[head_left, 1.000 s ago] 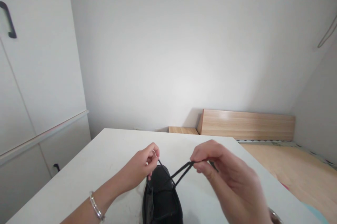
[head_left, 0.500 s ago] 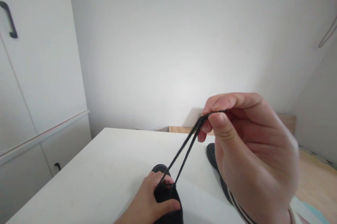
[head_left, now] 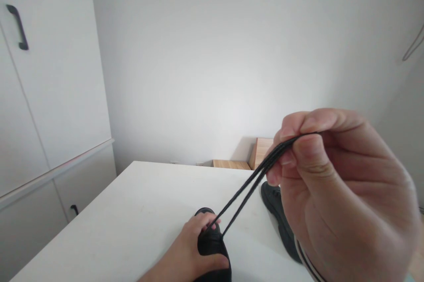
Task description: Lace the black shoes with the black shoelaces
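Note:
A black shoe (head_left: 212, 246) lies on the white table (head_left: 139, 211) near its front edge. My left hand (head_left: 188, 255) presses down on the shoe, fingers over its top. My right hand (head_left: 338, 193), raised close to the camera, pinches both strands of the black shoelace (head_left: 248, 189) between thumb and forefinger. The lace runs taut from the shoe up to that pinch. A second black shoe (head_left: 278, 215) lies to the right, mostly hidden behind my right hand.
A white cabinet (head_left: 49, 96) with dark handles stands at the left. Behind the table is a plain white wall, with a wooden headboard (head_left: 261, 151) and a low wooden shelf (head_left: 230, 164) at its foot.
A second ago each hand held a lace end low over the shoe. Since then my left hand dropped onto the shoe and my right hand pulled both strands up and to the right.

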Demonstrator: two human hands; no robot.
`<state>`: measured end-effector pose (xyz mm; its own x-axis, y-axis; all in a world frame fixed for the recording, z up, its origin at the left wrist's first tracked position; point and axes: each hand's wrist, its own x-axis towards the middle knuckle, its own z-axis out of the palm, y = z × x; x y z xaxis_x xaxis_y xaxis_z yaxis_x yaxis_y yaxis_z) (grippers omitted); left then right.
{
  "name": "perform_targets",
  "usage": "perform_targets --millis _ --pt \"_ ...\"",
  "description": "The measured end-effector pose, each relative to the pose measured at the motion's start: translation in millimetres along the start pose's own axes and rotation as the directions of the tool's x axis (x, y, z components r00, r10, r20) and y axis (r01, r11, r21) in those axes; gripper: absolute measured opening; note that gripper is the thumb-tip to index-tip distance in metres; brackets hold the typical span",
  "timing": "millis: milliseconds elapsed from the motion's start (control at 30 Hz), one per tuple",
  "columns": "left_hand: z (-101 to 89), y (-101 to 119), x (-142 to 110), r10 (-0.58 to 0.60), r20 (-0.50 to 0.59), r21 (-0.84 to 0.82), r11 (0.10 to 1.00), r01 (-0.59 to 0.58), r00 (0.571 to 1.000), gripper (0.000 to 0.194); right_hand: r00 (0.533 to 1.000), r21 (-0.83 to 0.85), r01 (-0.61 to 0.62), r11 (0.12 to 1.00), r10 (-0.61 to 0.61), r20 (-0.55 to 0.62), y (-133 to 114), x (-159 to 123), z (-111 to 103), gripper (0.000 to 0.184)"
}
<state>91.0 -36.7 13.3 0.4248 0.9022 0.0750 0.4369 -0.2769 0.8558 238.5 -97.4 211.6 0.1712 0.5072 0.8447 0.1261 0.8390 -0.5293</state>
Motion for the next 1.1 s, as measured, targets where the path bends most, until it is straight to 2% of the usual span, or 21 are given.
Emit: perform_targets --millis 33,67,100,133,167,233,333,400,433,467,533,600,667,767,800,867,900,967,1033,1100 --pt "-6.4 7.4 -4.9 0.032 -0.076 -0.041 0.999 -0.035 0.997 0.058 1.0 0.0 -0.011 1.0 0.011 0.015 3.4 0.1 -2.6 0.013" --pt "-13.5 17.4 -10.6 0.079 -0.198 -0.066 0.993 -0.094 0.977 0.055 0.999 -0.006 -0.024 1.0 0.024 0.028 6.2 -0.1 -4.7 0.011" --pt "-20.9 29.8 -16.7 0.163 -0.33 -0.051 0.98 -0.191 0.93 0.044 0.999 -0.012 -0.041 0.999 0.041 0.036 8.5 -0.4 -6.2 0.01" --pt "-28.2 44.2 -22.6 0.295 -0.427 -0.015 0.943 -0.333 0.855 0.027 0.997 -0.009 -0.059 0.998 0.059 0.042 10.1 -1.1 -6.9 0.008" --pt "-35.1 60.0 -27.7 0.425 -0.465 0.029 0.884 -0.467 0.776 0.013 0.996 0.004 -0.077 0.997 0.076 0.048 11.0 -2.1 -7.0 0.008" --pt "-46.3 92.2 -33.6 0.565 -0.451 0.143 0.81 -0.569 0.691 0.002 0.992 0.048 -0.11 0.993 0.106 0.066 10.7 -5.0 -5.3 0.008" --pt "-55.7 131.8 -31.9 0.65 -0.424 0.279 0.756 -0.592 0.631 0.004 0.987 0.072 -0.14 0.987 0.134 0.084 6.2 -11.2 -1.6 0.01" --pt "-58.2 148.8 -28.0 0.664 -0.421 0.271 0.742 -0.613 0.618 0.006 0.985 0.058 -0.151 0.987 0.146 0.088 2.7 -14.5 -0.8 0.01" --pt "-59.0 154.4 -26.3 0.652 -0.418 0.228 0.75 -0.621 0.633 0.01 0.985 0.058 -0.153 0.986 0.147 0.093 1.5 -15.4 -1.4 0.01" --pt "-60.0 158.0 -24.8 0.627 -0.405 0.157 0.765 -0.625 0.666 0.013 0.983 0.064 -0.16 0.985 0.153 0.1 1.1 -15.6 -2.6 0.01" --pt "-63.3 159.4 -21.9 0.544 -0.349 -0.057 0.801 -0.596 0.764 0.017 0.981 0.087 -0.176 0.981 0.167 0.103 3.5 -14.4 -7.6 0.009" --pt "-70.1 152.1 -18.0 0.448 -0.293 -0.3 0.796 -0.526 0.845 0.021 0.979 0.12 -0.198 0.973 0.191 0.069 11.3 -12.1 -16.8 0.009" --pt "-81.1 136.3 -13.3 0.364 -0.321 -0.488 0.728 -0.482 0.874 0.021 0.968 0.187 -0.25 0.95 0.252 0.013 25.0 -11.0 -31.6 0.01" --pt "-103.2 100.1 -8.9 0.231 -0.481 -0.598 0.619 -0.509 0.846 0.018 0.902 0.337 -0.395 0.855 0.43 -0.034 53.4 -16.8 -65.8 0.01" --pt "-110.5 85.9 -9.5 0.187 -0.524 -0.603 0.607 -0.517 0.831 0.018 0.876 0.371 -0.419 0.828 0.477 -0.073 63.7 -21.6 -79.6 0.012" --pt "-122.9 56.0 -14.4 0.072 -0.57 -0.604 0.639 -0.477 0.819 0.022 0.803 0.376 -0.516 0.77 0.587 -0.1 83.5 -35.6 -108.3 0.018" --pt "-127.7 40.9 -18.6 0.012 -0.565 -0.615 0.66 -0.431 0.825 0.026 0.78 0.335 -0.541 0.772 0.609 -0.142 92.6 -44.5 -122.4 0.02" --pt "-134.3 11.6 -28.9 -0.113 -0.547 -0.649 0.683 -0.335 0.83 0.027 0.771 0.18 -0.568 0.803 0.596 -0.226 108.8 -64.8 -148.2 0.025" --pt "-138.3 -16.2 -38.9 -0.233 -0.53 -0.67 0.704 -0.234 0.815 0.025 0.783 -0.027 -0.58 0.814 0.548 -0.295 123.2 -85.7 -170.6 0.031" --pt "-141.0 -42.9 -46.0 -0.326 -0.544 -0.662 0.733 -0.156 0.773 0.018 0.791 -0.246 -0.596 0.764 0.505 -0.346 136.2 -104.0 -189.4 0.037"
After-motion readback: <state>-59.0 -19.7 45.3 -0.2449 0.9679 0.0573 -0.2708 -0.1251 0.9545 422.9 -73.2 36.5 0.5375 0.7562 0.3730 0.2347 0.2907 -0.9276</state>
